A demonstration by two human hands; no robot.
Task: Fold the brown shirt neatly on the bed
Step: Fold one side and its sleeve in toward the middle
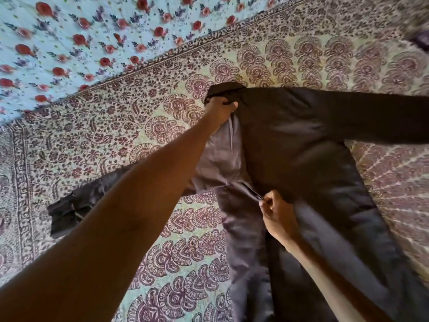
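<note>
The brown shirt point(301, 140) lies spread on the bed's patterned cover point(116, 126), collar at the far end. One sleeve point(383, 117) stretches off to the right, the other sleeve point(76, 205) lies to the left, partly under my left arm. My left hand point(219, 110) grips the shirt at the collar. My right hand point(276, 214) pinches the front edge near the middle of the shirt, lifting it a little so the lighter inside shows.
A light blue sheet with red flowers point(81, 43) covers the far left of the bed. A dark object point(420, 40) sits at the far right edge, blurred. The patterned cover extends on all sides of the shirt.
</note>
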